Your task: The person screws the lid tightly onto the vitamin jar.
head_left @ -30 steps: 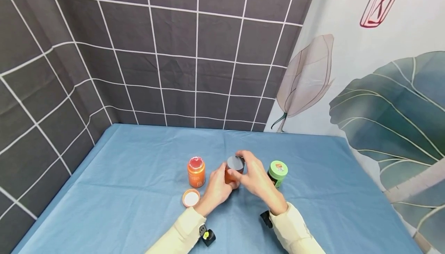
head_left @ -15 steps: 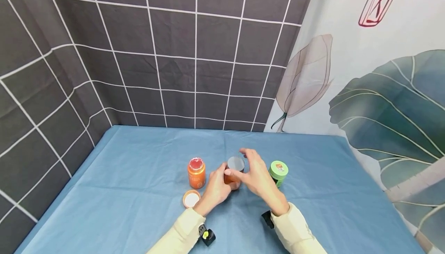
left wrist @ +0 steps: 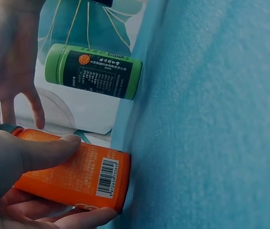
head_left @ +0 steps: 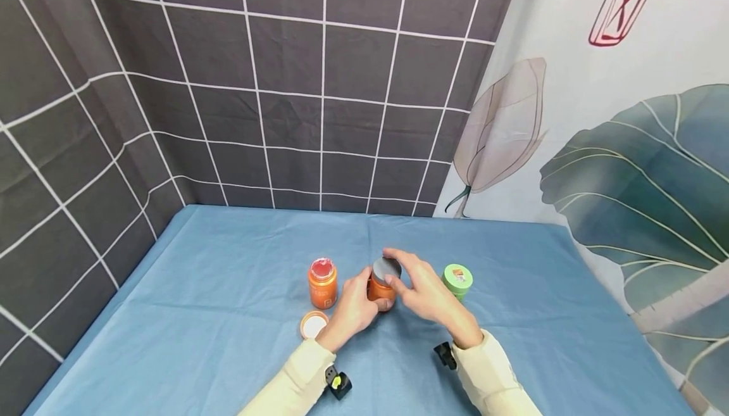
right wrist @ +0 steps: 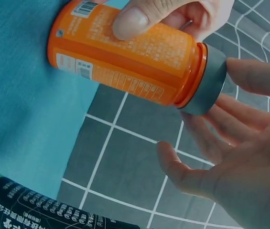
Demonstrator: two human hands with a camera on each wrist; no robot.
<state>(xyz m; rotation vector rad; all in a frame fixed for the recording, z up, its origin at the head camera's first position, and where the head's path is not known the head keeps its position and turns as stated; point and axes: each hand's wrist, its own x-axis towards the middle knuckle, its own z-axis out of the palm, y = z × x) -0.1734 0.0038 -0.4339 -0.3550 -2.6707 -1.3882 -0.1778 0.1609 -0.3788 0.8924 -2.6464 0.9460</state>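
An orange bottle (head_left: 380,290) with a grey cap (head_left: 387,269) stands upright on the blue cloth, in the middle of the head view. My left hand (head_left: 354,307) grips its body, the thumb lying across the printed label in the left wrist view. My right hand (head_left: 426,286) pinches the cap (right wrist: 208,82) at its rim between thumb and fingers. In the right wrist view the cap sits on the bottle's neck, with an orange ring showing just below it. Part of the bottle is hidden behind my fingers.
An uncapped orange jar (head_left: 323,286) with a red top surface stands to the left. Its neighbour, an orange-rimmed lid (head_left: 314,325), lies white side up. A black bottle with a green lid (head_left: 458,277) stands right, behind my right wrist. A dark gridded curtain (head_left: 285,112) hangs behind the table.
Half a second ago my right fingers were lifted and spread away from the grey cap; now they hold its rim again. My left hand and the bottle have stayed in place.
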